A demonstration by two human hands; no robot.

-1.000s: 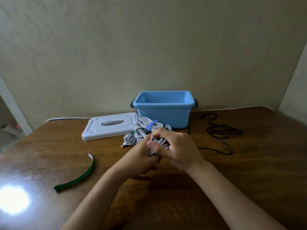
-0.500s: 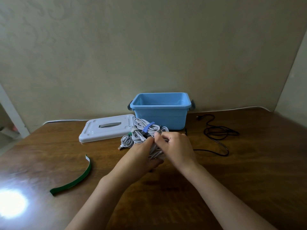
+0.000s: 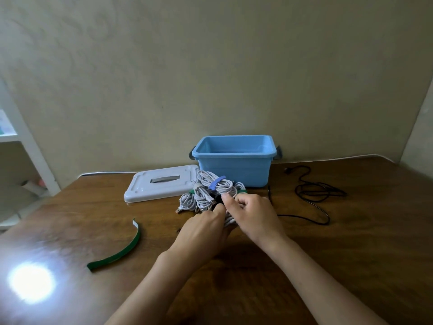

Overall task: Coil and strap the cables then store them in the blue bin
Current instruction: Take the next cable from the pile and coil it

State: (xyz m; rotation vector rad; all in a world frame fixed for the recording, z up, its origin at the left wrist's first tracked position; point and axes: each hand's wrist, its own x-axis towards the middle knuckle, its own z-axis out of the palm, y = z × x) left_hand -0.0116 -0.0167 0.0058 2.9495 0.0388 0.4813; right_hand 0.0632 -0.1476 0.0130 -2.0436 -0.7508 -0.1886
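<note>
1. The bin (image 3: 234, 168) stands at the table's (image 3: 351, 254) back edge.
2. Its lid (image 3: 161, 182) lies left of it.
3. Coiled cables (image 3: 210, 191) lie before the bin.
4. A loose cable (image 3: 314, 195) lies right.
5. A strap (image 3: 117, 252) lies front-left.

Glossy brown wooden table (image 3: 351, 249), smooth plastic blue bin (image 3: 234, 171), matt grey plastic lid (image 3: 145, 191), rough plastered wall (image 3: 210, 66)

My hands (image 3: 254, 213) cover most of the coil (image 3: 228, 219) I'm working on, so I can't tell how its strap sits. The bin (image 3: 234, 170) hides its own floor. Glare (image 3: 30, 282) washes out the table's near-left corner. My forearms run off the bottom edge.
</note>
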